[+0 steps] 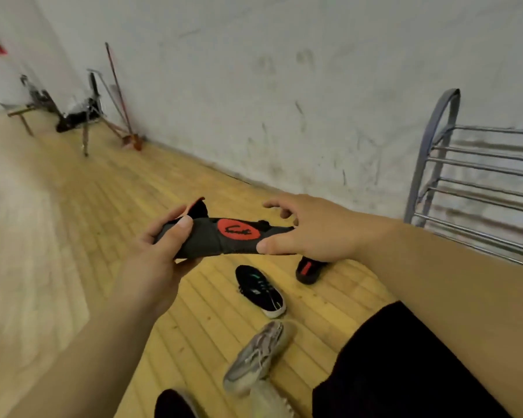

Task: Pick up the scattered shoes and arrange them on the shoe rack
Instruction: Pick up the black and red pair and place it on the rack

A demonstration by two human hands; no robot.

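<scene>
I hold a black shoe with a red oval logo (224, 236) level in front of me, above the wooden floor. My left hand (160, 254) grips its left end, thumb on top. My right hand (302, 230) pinches its right end between thumb and fingers. Below on the floor lie a black sneaker with a white sole (260, 291), a matching black-and-red shoe (308, 270) partly hidden under my right hand, and a grey-beige sneaker (257, 357). The metal shoe rack (477, 182) stands at the right against the wall, its visible bars bare.
A scuffed white wall (284, 86) runs along the far side. Brooms and a dustpan (124, 116) lean at the far left near a small stool (21, 116) and dark clutter. My dark-clothed leg (399, 372) and another shoe (175, 402) fill the bottom edge.
</scene>
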